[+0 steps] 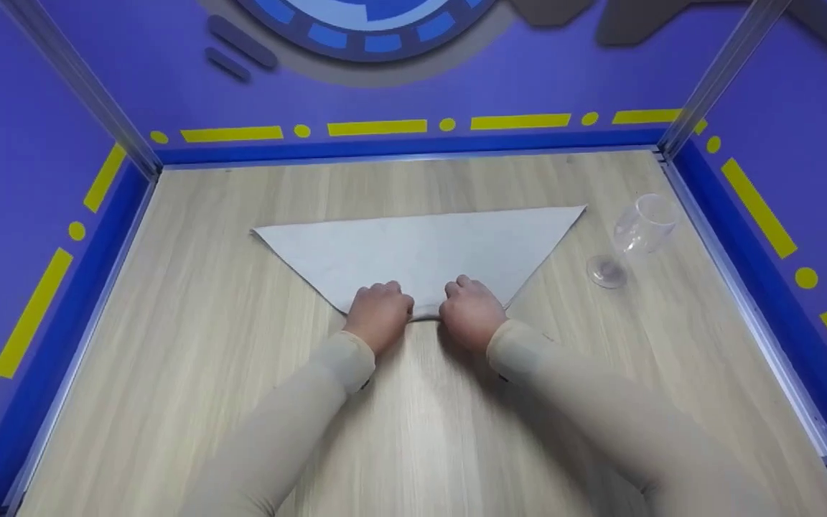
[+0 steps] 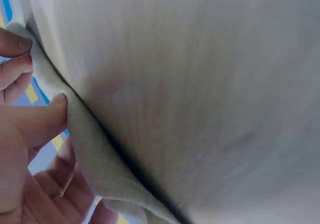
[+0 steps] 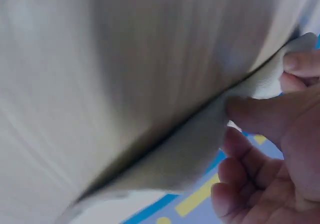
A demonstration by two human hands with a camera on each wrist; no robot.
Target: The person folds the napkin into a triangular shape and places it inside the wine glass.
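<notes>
A light grey cloth [image 1: 413, 251] lies on the wooden table, its long straight edge at the far side and its sides narrowing toward the person. At its short near edge, the left hand [image 1: 380, 310] grips the fabric on the left. The right hand [image 1: 472, 313] holds the same edge on the right, a small gap away. In the left wrist view, the left thumb [image 2: 47, 116] presses on a folded-over strip of cloth [image 2: 95, 154], with curled fingers behind. The right thumb [image 3: 255, 113] presses the strip likewise in the right wrist view.
A clear stemmed glass [image 1: 645, 226] stands to the right of the cloth, its round foot [image 1: 607, 271] on the tabletop [image 1: 191, 345]. Purple-blue panels with yellow marks [image 1: 377, 128] enclose the table at the back and both sides, with metal posts at the corners.
</notes>
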